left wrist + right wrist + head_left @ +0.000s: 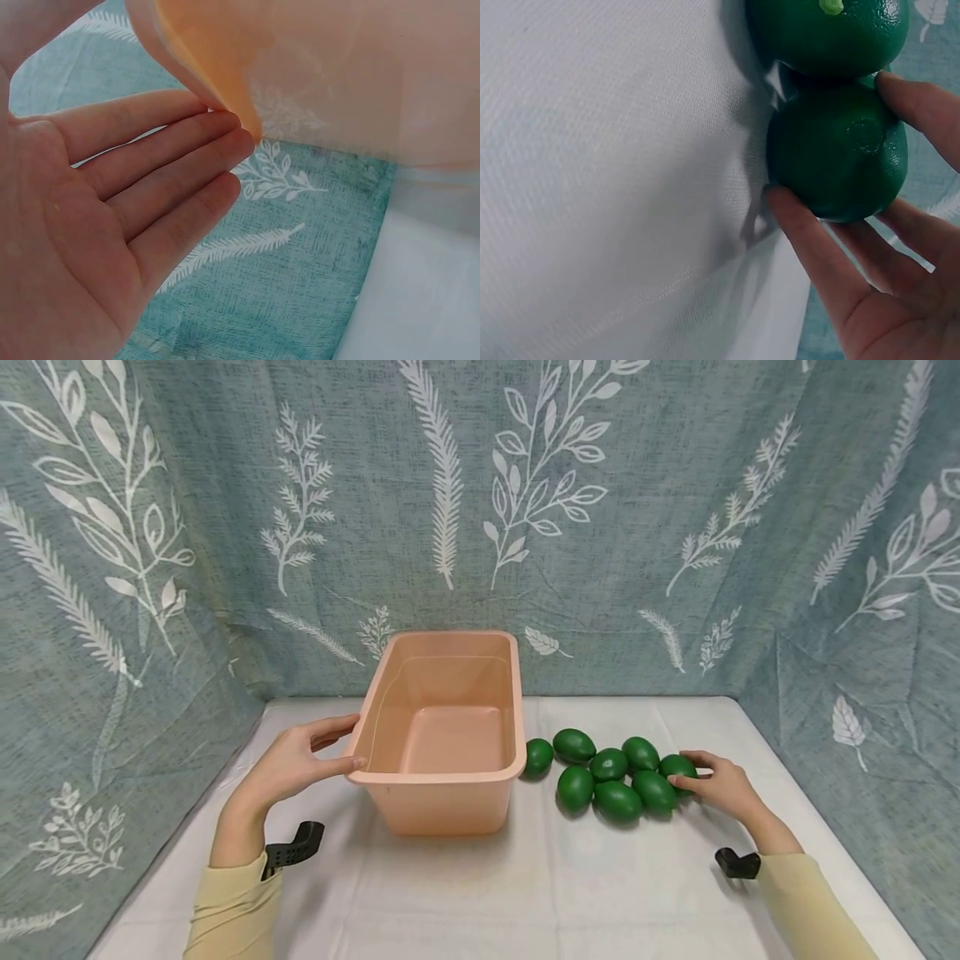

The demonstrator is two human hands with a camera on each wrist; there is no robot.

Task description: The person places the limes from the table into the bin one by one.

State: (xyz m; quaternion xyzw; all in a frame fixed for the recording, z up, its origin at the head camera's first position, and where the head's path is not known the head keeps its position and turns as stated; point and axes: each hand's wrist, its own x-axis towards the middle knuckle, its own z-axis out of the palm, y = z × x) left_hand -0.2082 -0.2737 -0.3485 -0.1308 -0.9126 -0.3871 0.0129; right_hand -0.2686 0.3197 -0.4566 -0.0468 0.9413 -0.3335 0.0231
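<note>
A peach-coloured plastic bin (442, 806) stands upright with nothing inside. At its left rim, my left hand (288, 764) touches with thumb and fingertips spread apart. The left wrist view shows the fingers of this hand (127, 195) nearly straight, their tips against the bin (337, 82). On the right, my right hand (723, 789) holds the rightmost green fruit (677, 770) between thumb and fingers. Seen from the right wrist, thumb and fingers of the hand (900, 315) surround that rounded fruit (836, 150), which touches another green fruit (829, 34).
Several more green fruits (618, 802) lie close together between the bin and my right hand; one (537, 758) is beside the bin's right wall. A white cloth (450, 893) covers the table. Patterned blue-green fabric (465, 527) hangs behind and at both sides.
</note>
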